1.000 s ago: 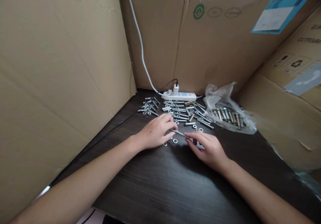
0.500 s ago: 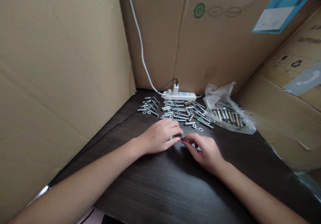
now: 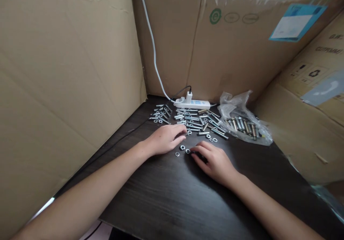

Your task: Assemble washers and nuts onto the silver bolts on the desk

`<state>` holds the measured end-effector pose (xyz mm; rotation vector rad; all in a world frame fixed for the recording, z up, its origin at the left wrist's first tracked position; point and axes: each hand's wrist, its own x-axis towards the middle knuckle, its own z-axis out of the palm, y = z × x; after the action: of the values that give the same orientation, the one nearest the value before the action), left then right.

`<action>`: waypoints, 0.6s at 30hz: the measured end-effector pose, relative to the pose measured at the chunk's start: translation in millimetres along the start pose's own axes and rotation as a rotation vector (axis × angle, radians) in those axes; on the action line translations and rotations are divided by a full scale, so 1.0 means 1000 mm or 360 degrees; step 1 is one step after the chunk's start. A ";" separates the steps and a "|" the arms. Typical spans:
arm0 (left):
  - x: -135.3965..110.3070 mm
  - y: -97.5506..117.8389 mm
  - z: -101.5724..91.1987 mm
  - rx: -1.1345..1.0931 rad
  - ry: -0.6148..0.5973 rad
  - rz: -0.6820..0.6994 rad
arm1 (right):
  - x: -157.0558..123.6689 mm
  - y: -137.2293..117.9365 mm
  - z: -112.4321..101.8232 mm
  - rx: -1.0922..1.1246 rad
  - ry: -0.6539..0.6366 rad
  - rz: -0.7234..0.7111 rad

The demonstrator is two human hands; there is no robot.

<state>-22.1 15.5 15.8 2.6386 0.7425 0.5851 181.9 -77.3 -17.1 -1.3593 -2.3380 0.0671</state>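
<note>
My left hand (image 3: 166, 139) lies flat on the dark table (image 3: 172, 200), fingers stretched toward the near edge of a pile of silver bolts (image 3: 193, 121); nothing shows in it. My right hand (image 3: 213, 160) rests just to its right, fingers curled down, their tips beside a washer (image 3: 187, 151). What sits under those fingers is hidden. A small nut (image 3: 182, 147) and another washer (image 3: 177, 154) lie loose between the two hands. A few more washers (image 3: 211, 139) sit past my right hand.
A white power strip (image 3: 192, 103) with a plugged charger lies behind the bolts, its white cable (image 3: 153, 50) running up the back. A clear plastic bag (image 3: 243, 120) of bolts lies at the right. Cardboard boxes (image 3: 67, 71) wall in the left, back and right.
Both hands held a bolt between them before. They have now parted and dropped onto the table; the bolt is out of sight and the loose nut and washers show again.
</note>
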 end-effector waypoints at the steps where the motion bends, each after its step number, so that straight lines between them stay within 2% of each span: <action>1: 0.000 0.000 0.001 -0.0013 -0.0002 -0.0004 | 0.001 -0.001 0.001 -0.0013 -0.0010 0.0010; 7: -0.002 0.001 0.001 -0.0038 0.0011 0.0015 | 0.009 -0.006 0.005 -0.0173 -0.0080 0.0035; 11: -0.002 0.001 0.000 -0.0023 0.0023 0.0046 | 0.017 -0.013 0.002 -0.0401 -0.0120 -0.0068; 14: -0.002 0.001 0.000 -0.0018 0.0042 0.0043 | 0.019 -0.016 0.000 -0.0537 -0.0096 -0.0135; 18: -0.003 0.000 -0.001 -0.0019 0.0035 0.0039 | 0.016 -0.010 0.006 -0.0540 -0.0044 -0.0067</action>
<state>-24.5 13.8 15.7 2.6381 0.7119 0.6244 164.5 -68.1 -14.5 -1.4672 -2.4808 -0.3406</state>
